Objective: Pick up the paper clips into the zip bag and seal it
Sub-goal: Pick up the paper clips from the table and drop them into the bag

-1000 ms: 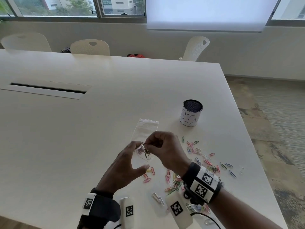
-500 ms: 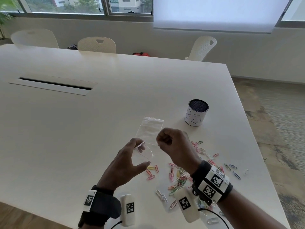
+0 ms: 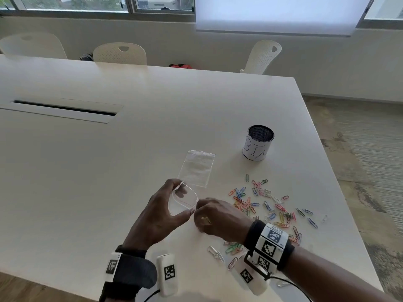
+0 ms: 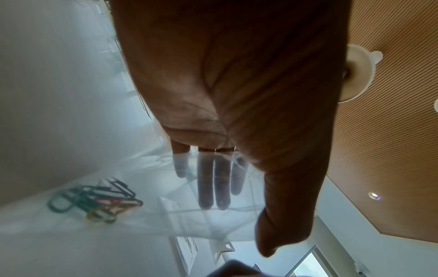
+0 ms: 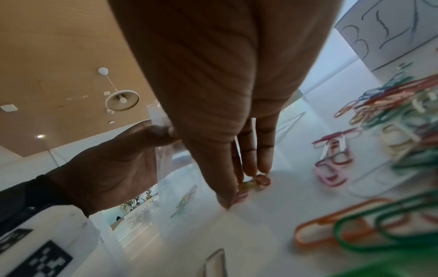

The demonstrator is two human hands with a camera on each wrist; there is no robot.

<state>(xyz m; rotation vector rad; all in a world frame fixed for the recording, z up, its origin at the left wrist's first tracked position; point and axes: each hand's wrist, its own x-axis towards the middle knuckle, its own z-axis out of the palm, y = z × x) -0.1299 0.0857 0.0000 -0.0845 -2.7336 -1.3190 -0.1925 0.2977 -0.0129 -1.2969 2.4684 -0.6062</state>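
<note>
My left hand (image 3: 185, 198) pinches the mouth of a clear zip bag (image 3: 190, 193) between thumb and fingers, holding it open in a loop above the table. The left wrist view shows several paper clips (image 4: 94, 202) lying inside the bag (image 4: 142, 224), beyond my left hand (image 4: 239, 215). My right hand (image 3: 201, 223) is down on the table just right of the bag. In the right wrist view its (image 5: 244, 187) thumb and fingertips pinch pink and yellow clips (image 5: 252, 182). Loose coloured clips (image 3: 261, 205) are scattered to the right.
Another clear bag (image 3: 197, 168) lies flat just beyond the held one. A mesh cup marked BIN (image 3: 259, 142) stands behind the clips. The white table's (image 3: 109, 171) right edge runs close past the clips. Chairs line the far side.
My right hand has left the bag's mouth and come down to the right onto the loose clips. The left hand still holds the bag open.
</note>
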